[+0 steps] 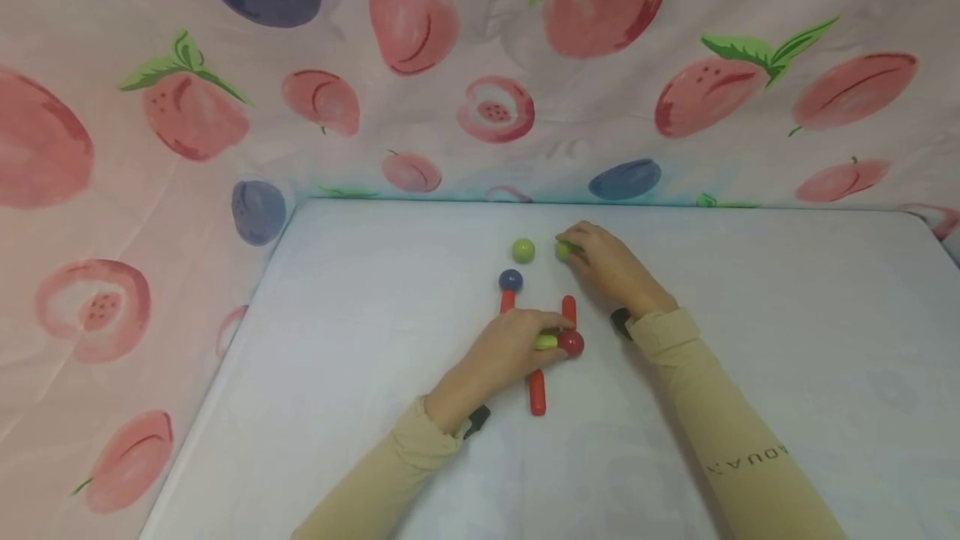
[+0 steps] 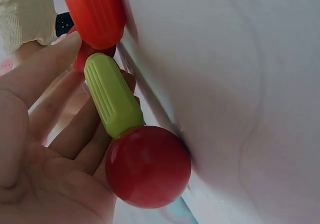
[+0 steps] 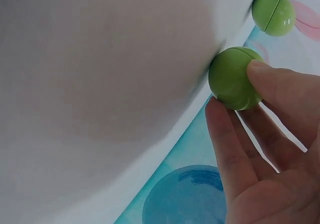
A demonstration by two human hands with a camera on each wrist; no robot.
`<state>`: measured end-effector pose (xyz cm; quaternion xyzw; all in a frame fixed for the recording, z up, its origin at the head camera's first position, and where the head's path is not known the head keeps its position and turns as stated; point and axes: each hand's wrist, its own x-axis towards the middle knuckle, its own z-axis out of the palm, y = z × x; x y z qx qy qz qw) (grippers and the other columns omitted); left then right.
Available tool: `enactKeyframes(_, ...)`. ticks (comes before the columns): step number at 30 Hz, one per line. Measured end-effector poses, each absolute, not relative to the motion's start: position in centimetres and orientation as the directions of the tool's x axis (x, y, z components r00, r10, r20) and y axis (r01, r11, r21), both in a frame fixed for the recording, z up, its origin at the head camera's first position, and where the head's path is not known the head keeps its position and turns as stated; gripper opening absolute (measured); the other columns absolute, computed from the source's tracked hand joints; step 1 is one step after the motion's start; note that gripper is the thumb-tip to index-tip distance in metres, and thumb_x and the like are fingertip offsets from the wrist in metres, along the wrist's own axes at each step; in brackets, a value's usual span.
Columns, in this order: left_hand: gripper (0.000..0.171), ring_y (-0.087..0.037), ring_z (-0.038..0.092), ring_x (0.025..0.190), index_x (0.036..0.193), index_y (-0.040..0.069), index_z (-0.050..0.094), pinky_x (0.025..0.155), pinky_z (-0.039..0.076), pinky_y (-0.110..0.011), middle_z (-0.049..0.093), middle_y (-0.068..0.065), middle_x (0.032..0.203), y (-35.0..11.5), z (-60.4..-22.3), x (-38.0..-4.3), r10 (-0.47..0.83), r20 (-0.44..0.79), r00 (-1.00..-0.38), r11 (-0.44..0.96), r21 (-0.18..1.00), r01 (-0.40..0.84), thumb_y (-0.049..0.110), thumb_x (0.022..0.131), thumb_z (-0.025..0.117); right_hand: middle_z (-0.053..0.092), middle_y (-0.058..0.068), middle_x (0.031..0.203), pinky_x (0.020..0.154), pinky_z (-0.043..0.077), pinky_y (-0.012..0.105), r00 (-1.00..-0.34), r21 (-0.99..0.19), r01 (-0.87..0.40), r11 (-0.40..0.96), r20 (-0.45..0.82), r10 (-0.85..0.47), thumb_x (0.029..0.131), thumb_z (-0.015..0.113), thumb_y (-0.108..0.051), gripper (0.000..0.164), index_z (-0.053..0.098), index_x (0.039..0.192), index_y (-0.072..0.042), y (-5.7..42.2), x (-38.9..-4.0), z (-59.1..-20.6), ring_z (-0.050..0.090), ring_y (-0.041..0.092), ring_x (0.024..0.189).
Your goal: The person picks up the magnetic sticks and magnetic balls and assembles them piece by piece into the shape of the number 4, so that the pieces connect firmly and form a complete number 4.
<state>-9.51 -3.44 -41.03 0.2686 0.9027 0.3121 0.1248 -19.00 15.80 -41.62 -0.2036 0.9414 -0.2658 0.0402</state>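
Note:
My left hand (image 1: 517, 344) reaches over a small figure of toy rods and balls lying on the table. Its thumb and fingers grip around a red ball (image 1: 571, 344), where a red rod (image 1: 569, 311) and a lime-green rod (image 2: 112, 93) meet. Close to the palm in the left wrist view, another red ball (image 2: 148, 167) touches the green rod's other end. A blue ball (image 1: 511, 280) tops a second red rod (image 1: 507, 300), partly covered by the hand. Farther back, my right hand (image 1: 611, 269) pinches a green ball (image 3: 235, 78) between thumb and fingertips.
A second green ball (image 1: 523, 251) rests left of the right hand. Another red rod (image 1: 537, 392) points toward the front of the white table (image 1: 360, 273). Fruit-patterned cloth (image 1: 420, 132) hangs along the table's back and left edges.

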Motion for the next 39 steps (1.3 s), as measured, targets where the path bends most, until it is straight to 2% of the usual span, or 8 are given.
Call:
enactKeyframes(6, 0.034, -0.006, 0.053, 0.076, 0.119, 0.018, 0.073, 0.065, 0.045, -0.013, 0.067, 0.009, 0.088, -3.3, -40.9, -9.4, 0.56, -0.074, -0.825, 0.672, 0.624, 0.4, 0.023, 0.086, 0.079, 0.061, 0.018, 0.125, 0.11, 0.042, 0.048, -0.914, -0.521, -0.362, 0.773, 0.034, -0.405, 0.096, 0.062, -0.003, 0.034, 0.061, 0.13, 0.003, 15.9, -18.9, -41.5, 0.055, 0.033, 0.123)
enactKeyframes(15, 0.031, -0.006, 0.053, 0.074, 0.117, 0.018, 0.075, 0.064, 0.044, -0.013, 0.065, 0.009, 0.082, -3.2, -40.7, -9.4, 0.554, -0.086, -0.828, 0.683, 0.616, 0.392, 0.02, 0.086, 0.079, 0.061, 0.019, 0.126, 0.11, 0.042, 0.049, -0.911, -0.517, -0.365, 0.774, 0.027, -0.412, 0.096, 0.062, -0.003, 0.035, 0.06, 0.131, 0.003, 16.0, -18.8, -41.4, 0.055, 0.034, 0.124)
enactKeyframes(30, 0.031, -0.005, 0.055, 0.075, 0.114, 0.018, 0.076, 0.065, 0.044, -0.012, 0.069, 0.008, 0.085, -3.0, -40.5, -9.2, 0.539, -0.079, -0.839, 0.696, 0.603, 0.39, 0.02, 0.084, 0.081, 0.063, 0.02, 0.124, 0.108, 0.043, 0.05, -0.909, -0.532, -0.344, 0.774, -0.017, -0.416, 0.096, 0.062, -0.003, 0.034, 0.061, 0.129, 0.005, 16.3, -18.4, -41.2, 0.058, 0.036, 0.121)
enactKeyframes(39, 0.03, -0.005, 0.054, 0.073, 0.114, 0.018, 0.076, 0.064, 0.043, -0.012, 0.069, 0.01, 0.084, -2.9, -40.5, -9.2, 0.538, -0.075, -0.839, 0.706, 0.585, 0.4, 0.022, 0.084, 0.081, 0.064, 0.019, 0.123, 0.107, 0.044, 0.05, -0.911, -0.547, -0.291, 0.785, -0.091, -0.401, 0.094, 0.065, -0.006, 0.037, 0.061, 0.13, 0.003, 16.5, -17.9, -40.7, 0.058, 0.035, 0.121)
